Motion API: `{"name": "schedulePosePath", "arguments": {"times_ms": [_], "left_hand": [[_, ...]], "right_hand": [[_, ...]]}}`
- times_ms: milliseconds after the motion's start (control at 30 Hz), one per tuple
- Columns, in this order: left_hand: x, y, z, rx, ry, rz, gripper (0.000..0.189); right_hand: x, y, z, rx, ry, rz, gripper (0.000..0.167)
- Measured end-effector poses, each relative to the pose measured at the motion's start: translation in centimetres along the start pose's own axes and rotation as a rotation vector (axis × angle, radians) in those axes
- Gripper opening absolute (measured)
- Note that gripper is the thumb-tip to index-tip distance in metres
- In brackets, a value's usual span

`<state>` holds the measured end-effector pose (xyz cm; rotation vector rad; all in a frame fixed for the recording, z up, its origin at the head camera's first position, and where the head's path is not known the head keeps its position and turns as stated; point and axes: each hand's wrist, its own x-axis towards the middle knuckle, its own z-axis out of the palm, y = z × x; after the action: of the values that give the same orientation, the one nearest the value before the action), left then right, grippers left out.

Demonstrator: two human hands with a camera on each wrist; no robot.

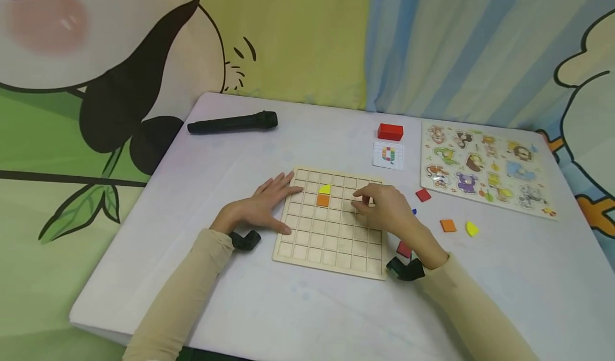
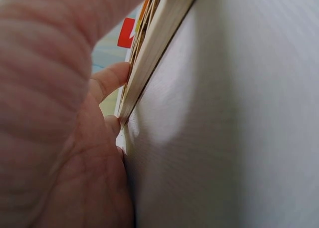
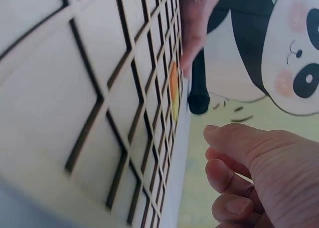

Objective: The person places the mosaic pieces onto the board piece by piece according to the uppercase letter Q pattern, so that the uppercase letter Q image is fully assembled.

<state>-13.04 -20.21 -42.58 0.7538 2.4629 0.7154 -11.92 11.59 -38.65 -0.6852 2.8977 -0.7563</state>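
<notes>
A pale wooden grid board lies on the table, with an orange square tile in one cell and a yellow tile in the cell directly behind it. My left hand is spread at the board's left side, fingertips on its edge. In the left wrist view, its fingers touch the board's side. Over the right half of the board hovers my right hand, fingers loosely curled and thumb apart from the index finger. Nothing shows between those fingers in the right wrist view.
Right of the board lie a red tile, another red tile, an orange tile and a yellow curved tile. Behind them are a pattern card, a red block and an animal puzzle. A black microphone lies back left.
</notes>
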Motion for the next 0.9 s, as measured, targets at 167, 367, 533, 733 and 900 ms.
{"name": "schedulePosePath", "arguments": {"times_ms": [167, 367, 533, 733, 900], "left_hand": [[-0.1, 0.0, 0.2, -0.011, 0.006, -0.001, 0.104], [-0.2, -0.2, 0.4, -0.003, 0.005, -0.012, 0.104], [-0.4, -0.3, 0.3, -0.01, 0.012, 0.004, 0.104], [-0.3, -0.6, 0.3, -0.013, 0.021, 0.006, 0.105], [0.1, -0.8, 0.5, 0.002, 0.016, -0.004, 0.105]], "right_hand": [[-2.0, 2.4, -1.4, -0.021, 0.054, 0.037, 0.025], [-4.7, 5.5, -3.0, -0.075, 0.074, 0.121, 0.025], [-7.1, 7.8, -4.2, -0.088, 0.081, 0.219, 0.026], [-9.4, 10.0, -4.8, -0.095, 0.078, 0.345, 0.031], [-10.7, 11.3, -4.9, -0.116, 0.062, 0.426, 0.037]]}}
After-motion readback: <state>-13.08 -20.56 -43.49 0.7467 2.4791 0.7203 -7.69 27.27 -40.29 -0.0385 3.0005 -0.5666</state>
